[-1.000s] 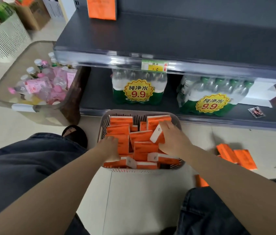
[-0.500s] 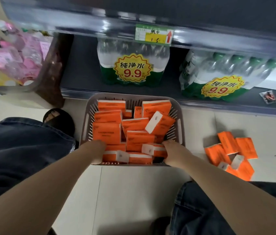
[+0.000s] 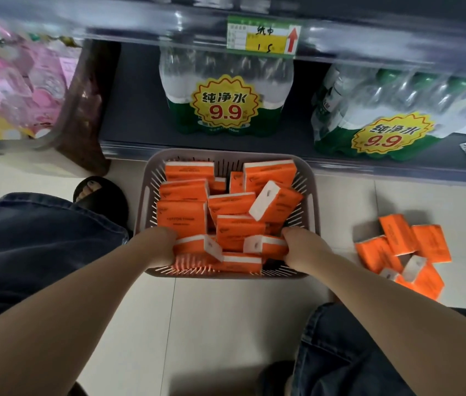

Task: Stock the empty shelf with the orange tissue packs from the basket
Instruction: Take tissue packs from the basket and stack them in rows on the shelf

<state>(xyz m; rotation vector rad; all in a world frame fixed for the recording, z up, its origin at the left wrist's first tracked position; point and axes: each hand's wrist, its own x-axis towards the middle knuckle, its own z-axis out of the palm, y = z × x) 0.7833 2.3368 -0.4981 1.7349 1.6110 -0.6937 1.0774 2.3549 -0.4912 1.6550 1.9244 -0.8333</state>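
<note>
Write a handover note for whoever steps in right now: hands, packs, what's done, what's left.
Left hand and right hand: both in the near end of the basket, against tissue packs; grip hidden.
The basket sits on the floor, well filled. Loose packs lie on the floor to its right.
Done: no pack seen shelved.
Left: all the stocking.
</note>
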